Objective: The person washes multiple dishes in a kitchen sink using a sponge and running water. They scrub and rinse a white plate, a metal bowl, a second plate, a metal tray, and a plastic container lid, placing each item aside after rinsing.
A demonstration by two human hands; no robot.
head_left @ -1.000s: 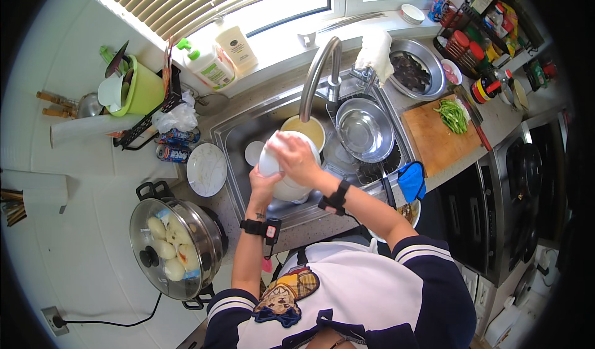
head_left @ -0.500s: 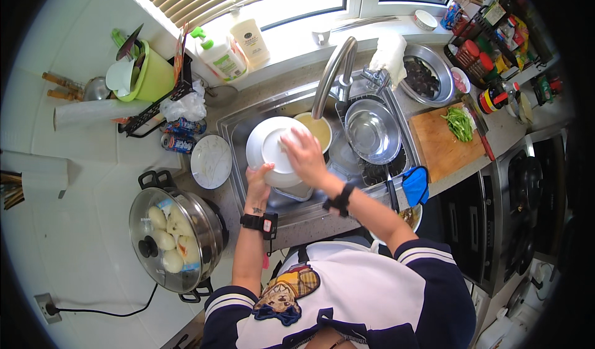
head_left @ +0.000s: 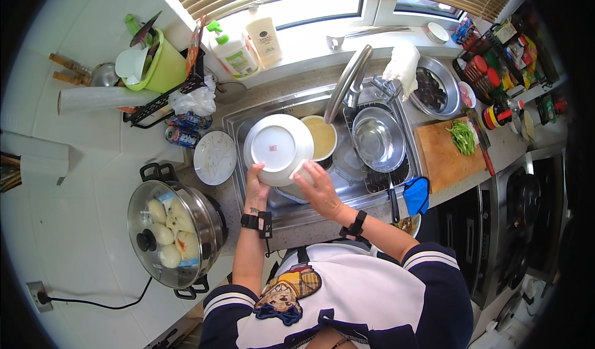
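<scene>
Grip of L hand (head_left: 256,189): closed on lower-left rim of white dish (head_left: 277,139), thumb lapped over edge; prob held there to steady it while leaving most of underside uncovered

Grip of R hand (head_left: 320,191): shut round small white pad (head_left: 299,170), sponge or folded cloth, can't tell which; pressed at lower-right edge of dish, fingers bent over, likely for firm contact w/ rim

Dish around mid-frame, above left part of steel sink (head_left: 282,217), btm turned up to camera, foot ring & small red mark showing; prob kept over basin so drips land inside

Just right of dish: bowl of cloudy yellowish liquid (head_left: 323,137), partly behind it; tap (head_left: 355,85) above, spout angled down to bowl

Further right: metal pan (head_left: 379,140) on dark rack at sink's right side, handle toward lower edge of frame, maybe for easy reach

Left of sink, on worktop (head_left: 266,97): patterned plate (head_left: 215,157), near but apart from basin; lidded steamer (head_left: 167,240) at lower left, pale buns visible thru glass
</scene>
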